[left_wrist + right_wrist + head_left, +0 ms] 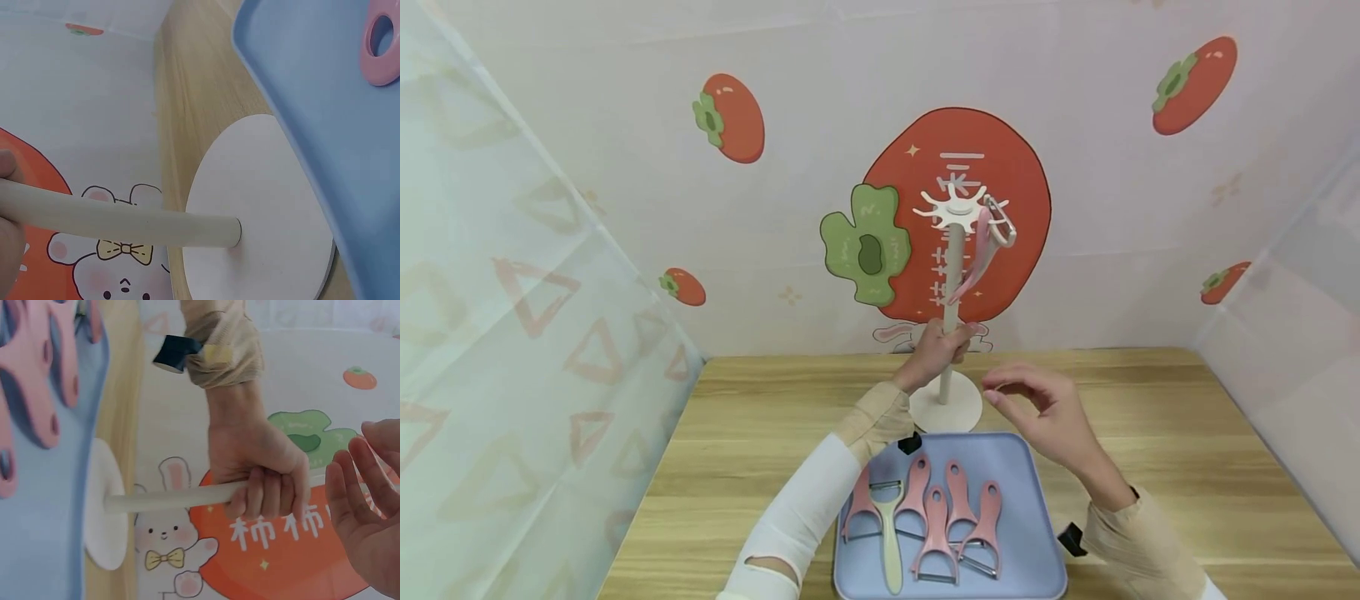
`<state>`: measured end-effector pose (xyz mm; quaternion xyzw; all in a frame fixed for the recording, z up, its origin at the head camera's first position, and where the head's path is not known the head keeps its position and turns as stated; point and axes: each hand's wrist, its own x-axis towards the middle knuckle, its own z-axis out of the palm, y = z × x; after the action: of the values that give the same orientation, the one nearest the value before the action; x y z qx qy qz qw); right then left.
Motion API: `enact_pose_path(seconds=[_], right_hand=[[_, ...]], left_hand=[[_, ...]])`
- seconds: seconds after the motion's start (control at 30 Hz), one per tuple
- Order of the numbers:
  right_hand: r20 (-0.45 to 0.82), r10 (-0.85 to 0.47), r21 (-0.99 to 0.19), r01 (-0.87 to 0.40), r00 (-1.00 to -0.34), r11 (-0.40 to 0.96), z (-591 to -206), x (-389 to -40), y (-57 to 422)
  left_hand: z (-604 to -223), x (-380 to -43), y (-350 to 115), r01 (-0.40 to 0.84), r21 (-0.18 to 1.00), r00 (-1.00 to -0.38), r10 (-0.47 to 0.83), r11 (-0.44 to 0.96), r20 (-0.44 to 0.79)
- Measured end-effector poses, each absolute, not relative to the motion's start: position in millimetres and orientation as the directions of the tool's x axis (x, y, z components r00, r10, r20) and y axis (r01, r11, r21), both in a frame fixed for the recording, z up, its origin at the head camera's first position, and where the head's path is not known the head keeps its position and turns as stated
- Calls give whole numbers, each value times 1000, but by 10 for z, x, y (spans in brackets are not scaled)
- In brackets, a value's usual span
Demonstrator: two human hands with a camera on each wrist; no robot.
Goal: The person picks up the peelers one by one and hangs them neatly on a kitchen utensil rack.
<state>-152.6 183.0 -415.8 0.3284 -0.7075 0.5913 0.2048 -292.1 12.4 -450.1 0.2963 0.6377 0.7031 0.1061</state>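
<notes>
A white stand (952, 275) with a round base and a ring of hooks on top rises behind the tray. My left hand (937, 353) grips its pole, fingers wrapped around it, as the right wrist view also shows. One pink peeler (979, 255) hangs from a hook at the top right. To the right of the pole, my right hand (1039, 410) is in the air with loosely bent fingers and holds nothing. Several pink peelers (936, 529) and one pale green peeler (890, 542) lie in the blue tray (1030, 508) below the hands.
The tray sits on a wooden table (760, 433), its far edge close to the stand's base (269, 181). Behind the table is a fabric backdrop (820, 75) printed with persimmons and a rabbit. Light cloth walls (512, 333) flank both sides.
</notes>
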Motion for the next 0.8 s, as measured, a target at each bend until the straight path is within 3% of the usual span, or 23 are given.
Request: enact_pose_path(seconds=[0.3,0.43,0.63,0.7,0.8], right_hand=[[660,-365,-652,-742,-657,156,-4440,-1295,1912],[562,-454,-671,-702,-691,239,-4647,-1144,1900],[462,-578,-603,-716,-672,350,-4969,-955,1870],[435,-576,-586,-704,-692,402,-5013,-908,1867],[336,-515,-589,-602,-789,539,-5013,-848,1842]], left_hand=[[-4510,-2928,127,234,957,-796,532,-169,289],[-4530,-2923,133,228,956,-797,528,-185,293],[-4545,-2932,141,231,957,-796,530,-178,291],[-4540,-2938,143,234,955,-793,532,-182,296],[-4525,-2959,135,236,953,-793,529,-191,302]])
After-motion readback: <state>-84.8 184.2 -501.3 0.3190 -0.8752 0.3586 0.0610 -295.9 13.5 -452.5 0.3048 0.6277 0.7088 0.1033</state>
